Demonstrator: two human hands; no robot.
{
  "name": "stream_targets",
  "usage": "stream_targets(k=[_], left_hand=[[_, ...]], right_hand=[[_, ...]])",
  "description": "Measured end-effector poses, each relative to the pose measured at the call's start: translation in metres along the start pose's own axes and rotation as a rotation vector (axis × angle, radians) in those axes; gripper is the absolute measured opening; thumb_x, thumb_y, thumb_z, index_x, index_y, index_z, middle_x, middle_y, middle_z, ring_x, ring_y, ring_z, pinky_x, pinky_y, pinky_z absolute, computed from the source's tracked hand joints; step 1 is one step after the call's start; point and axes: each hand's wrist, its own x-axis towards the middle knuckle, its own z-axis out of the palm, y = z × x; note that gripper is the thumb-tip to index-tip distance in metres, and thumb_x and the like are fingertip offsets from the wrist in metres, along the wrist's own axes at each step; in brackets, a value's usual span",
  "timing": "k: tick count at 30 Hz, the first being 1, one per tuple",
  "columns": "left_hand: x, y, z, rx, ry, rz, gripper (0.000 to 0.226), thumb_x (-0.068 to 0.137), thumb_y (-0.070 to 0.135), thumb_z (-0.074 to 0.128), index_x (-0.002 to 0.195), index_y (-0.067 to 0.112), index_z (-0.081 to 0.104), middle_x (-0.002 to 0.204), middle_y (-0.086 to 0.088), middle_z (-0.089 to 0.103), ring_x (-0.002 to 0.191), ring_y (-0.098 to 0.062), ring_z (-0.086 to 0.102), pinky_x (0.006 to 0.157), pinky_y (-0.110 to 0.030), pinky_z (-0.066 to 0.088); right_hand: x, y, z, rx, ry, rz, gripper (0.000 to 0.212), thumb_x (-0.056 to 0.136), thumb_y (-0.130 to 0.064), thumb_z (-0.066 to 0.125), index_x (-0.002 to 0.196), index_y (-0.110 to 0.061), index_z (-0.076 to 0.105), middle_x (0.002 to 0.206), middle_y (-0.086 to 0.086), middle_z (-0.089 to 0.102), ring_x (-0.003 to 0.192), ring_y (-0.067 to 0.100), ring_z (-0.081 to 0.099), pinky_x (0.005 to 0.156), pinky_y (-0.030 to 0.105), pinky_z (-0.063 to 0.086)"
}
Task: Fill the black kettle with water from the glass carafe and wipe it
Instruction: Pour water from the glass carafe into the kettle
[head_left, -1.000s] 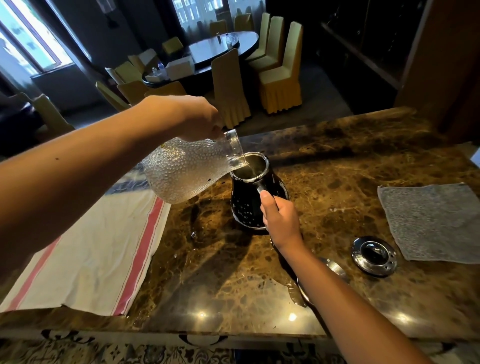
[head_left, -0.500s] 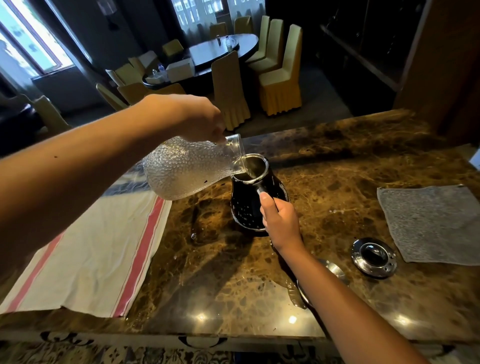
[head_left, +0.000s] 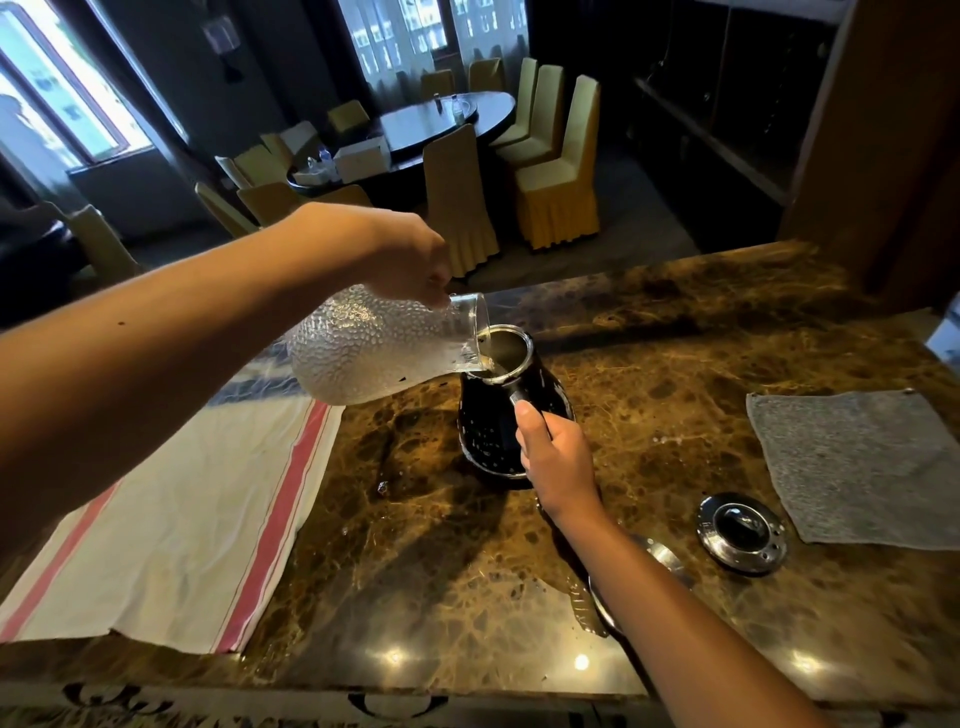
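Observation:
The black kettle (head_left: 488, 431) stands upright on the brown marble counter (head_left: 441, 545), its lid off and its steel mouth open. My right hand (head_left: 556, 457) grips the kettle's handle on the near side. My left hand (head_left: 410, 260) holds the dimpled glass carafe (head_left: 363, 348) by its neck, tipped almost on its side, with the rim over the kettle's mouth. Water runs from the carafe's lip into the kettle. The grey wiping cloth (head_left: 857, 467) lies flat at the right of the counter.
The kettle's round lid (head_left: 740, 532) lies on the counter in front of the grey cloth. A white towel with red stripes (head_left: 171, 535) covers the counter's left side. A shiny round object (head_left: 660, 558) is partly hidden under my right forearm. Beyond the counter are dining tables and yellow-covered chairs (head_left: 556, 176).
The carafe has tipped a little further, its base now higher; little water is left in it. Both hands keep their grips, and the kettle has not moved.

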Motion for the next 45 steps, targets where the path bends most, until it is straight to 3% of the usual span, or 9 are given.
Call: stream_targets(k=[3,8,22,29,33,39,42,45], left_hand=[[0.002,0.003,-0.002,0.013,-0.018,-0.018,0.041,0.108,0.041,0.045,0.136,0.017,0.064,0.122,-0.006,0.067,0.108,-0.024,0.063,0.085,-0.031,0.048],[0.003,0.003,-0.006,0.015,-0.043,-0.022,0.040,0.108,0.040,0.046,0.136,0.018,0.064,0.122,-0.006,0.066,0.110,-0.025,0.063,0.097,-0.039,0.052],[0.008,0.013,-0.011,0.097,-0.035,0.002,0.038,0.107,0.041,0.047,0.135,0.020,0.063,0.118,-0.005,0.066,0.106,-0.023,0.062,0.088,-0.033,0.050],[0.005,0.018,-0.013,0.146,-0.029,0.002,0.039,0.109,0.038,0.044,0.136,0.016,0.062,0.118,-0.006,0.065,0.105,-0.023,0.062,0.086,-0.033,0.050],[0.005,0.022,-0.014,0.170,-0.027,0.001,0.038,0.109,0.038,0.044,0.137,0.017,0.061,0.119,-0.005,0.065,0.106,-0.022,0.061,0.088,-0.033,0.049],[0.004,0.026,-0.017,0.169,-0.040,-0.004,0.036,0.109,0.038,0.045,0.134,0.018,0.063,0.114,-0.005,0.065,0.099,-0.021,0.061,0.087,-0.033,0.051],[0.005,0.028,-0.018,0.192,-0.044,0.002,0.036,0.110,0.037,0.044,0.134,0.017,0.061,0.115,-0.004,0.064,0.096,-0.020,0.058,0.082,-0.031,0.047],[0.005,0.029,-0.019,0.193,-0.031,0.001,0.037,0.109,0.037,0.045,0.135,0.017,0.062,0.110,-0.002,0.062,0.092,-0.019,0.056,0.078,-0.029,0.043]], right_hand=[[0.002,0.004,-0.001,-0.004,0.005,0.001,0.052,0.095,-0.061,0.049,0.049,-0.036,0.048,0.048,-0.020,0.043,0.044,-0.001,0.041,0.047,0.012,0.029],[0.004,0.007,-0.001,-0.020,0.000,0.007,0.054,0.095,-0.062,0.049,0.049,-0.034,0.044,0.048,-0.017,0.039,0.044,0.002,0.036,0.051,0.023,0.026],[0.004,0.007,-0.002,-0.018,0.001,-0.002,0.055,0.093,-0.063,0.050,0.050,-0.031,0.038,0.049,-0.015,0.035,0.046,0.003,0.032,0.051,0.029,0.024],[0.004,0.007,-0.002,-0.038,0.005,-0.018,0.053,0.096,-0.061,0.048,0.049,-0.036,0.049,0.047,-0.020,0.044,0.045,-0.001,0.043,0.049,0.014,0.029],[0.005,0.009,-0.001,-0.035,0.006,-0.018,0.053,0.096,-0.061,0.048,0.050,-0.034,0.045,0.048,-0.018,0.041,0.046,0.001,0.039,0.052,0.023,0.028],[0.005,0.012,-0.002,-0.027,0.007,-0.014,0.053,0.097,-0.062,0.049,0.051,-0.034,0.046,0.049,-0.018,0.041,0.046,0.001,0.038,0.052,0.026,0.027],[0.005,0.013,-0.002,-0.028,0.005,-0.013,0.053,0.097,-0.062,0.050,0.051,-0.034,0.048,0.049,-0.017,0.042,0.046,0.001,0.040,0.051,0.024,0.028],[0.006,0.014,-0.001,-0.014,0.014,0.003,0.056,0.095,-0.063,0.052,0.052,-0.029,0.041,0.051,-0.014,0.037,0.048,0.005,0.034,0.053,0.032,0.025]])
